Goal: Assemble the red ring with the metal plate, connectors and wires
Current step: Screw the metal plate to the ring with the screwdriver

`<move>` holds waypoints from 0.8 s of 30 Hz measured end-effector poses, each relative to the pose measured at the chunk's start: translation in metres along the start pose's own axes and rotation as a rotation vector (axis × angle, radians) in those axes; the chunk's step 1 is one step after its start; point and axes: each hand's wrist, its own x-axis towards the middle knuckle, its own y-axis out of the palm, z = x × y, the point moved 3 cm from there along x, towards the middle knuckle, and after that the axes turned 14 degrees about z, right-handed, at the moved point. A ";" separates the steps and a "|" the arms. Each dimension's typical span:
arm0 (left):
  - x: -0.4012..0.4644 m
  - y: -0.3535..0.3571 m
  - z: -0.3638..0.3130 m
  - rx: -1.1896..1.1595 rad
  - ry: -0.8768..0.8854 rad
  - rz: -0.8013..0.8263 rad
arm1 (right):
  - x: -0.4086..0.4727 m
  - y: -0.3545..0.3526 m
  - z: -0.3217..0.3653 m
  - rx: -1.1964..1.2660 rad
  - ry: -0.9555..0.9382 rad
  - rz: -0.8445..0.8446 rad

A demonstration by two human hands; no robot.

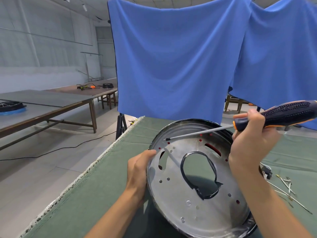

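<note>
Tilting above the green cloth-covered table (106,169), the round silver metal plate (197,191) is gripped at its nine o'clock rim by the left hand (139,170); the right hand (252,143), at two o'clock, clasps a black-and-orange screwdriver (267,119).

Blue cloth (180,57) hanging as a backdrop behind the far edge of the green-covered table (106,177). Black tripod (121,126) standing at that table's far left corner, below the cloth. Black cable (56,149) trailing across the tiled floor. Long side table (51,103) standing to the left, carrying a black and blue coiled assembly (12,107) at its near left edge. A further table carrying an orange item (92,86) and a black coil (108,85).
</note>
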 end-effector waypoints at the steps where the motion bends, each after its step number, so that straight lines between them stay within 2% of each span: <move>1: 0.000 0.000 0.000 -0.001 0.018 0.008 | 0.000 0.000 -0.001 0.003 0.008 0.002; 6: 0.002 -0.001 -0.002 0.098 0.120 0.053 | 0.003 -0.001 0.001 0.096 0.049 -0.016; 13: -0.001 0.005 -0.010 0.204 0.139 0.117 | 0.004 -0.004 0.000 0.119 0.062 -0.017; 24: 0.002 -0.004 -0.005 0.142 0.092 0.203 | 0.004 -0.001 0.004 0.161 0.064 -0.011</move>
